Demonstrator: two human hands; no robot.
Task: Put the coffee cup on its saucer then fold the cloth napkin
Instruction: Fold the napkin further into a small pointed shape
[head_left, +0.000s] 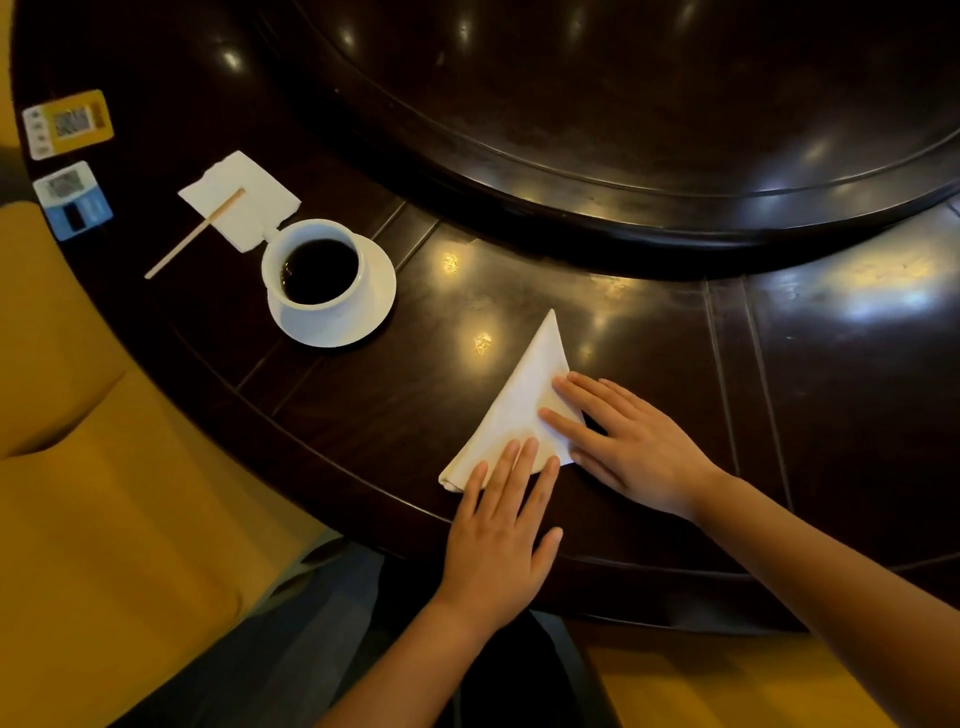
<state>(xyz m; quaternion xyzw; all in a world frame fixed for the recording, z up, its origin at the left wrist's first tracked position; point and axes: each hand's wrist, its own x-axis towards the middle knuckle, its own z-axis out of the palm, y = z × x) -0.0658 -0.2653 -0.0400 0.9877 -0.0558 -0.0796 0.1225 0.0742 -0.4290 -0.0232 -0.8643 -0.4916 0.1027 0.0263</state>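
A white coffee cup (317, 270) full of dark coffee stands on its white saucer (376, 306) at the left of the dark table. The white cloth napkin (519, 405) lies folded into a triangle near the table's front edge, tip pointing away from me. My left hand (498, 530) lies flat with its fingers pressing the napkin's near edge. Flat on the napkin's right side rests my right hand (623, 441), fingers spread and pointing left.
A paper napkin (244, 197) with a wooden stir stick (192, 236) lies behind the cup. Two QR-code cards (67, 124) (72, 200) sit at the far left edge. A raised dark turntable (623, 130) fills the table's middle. Yellow seat cushions (104, 519) lie to my left.
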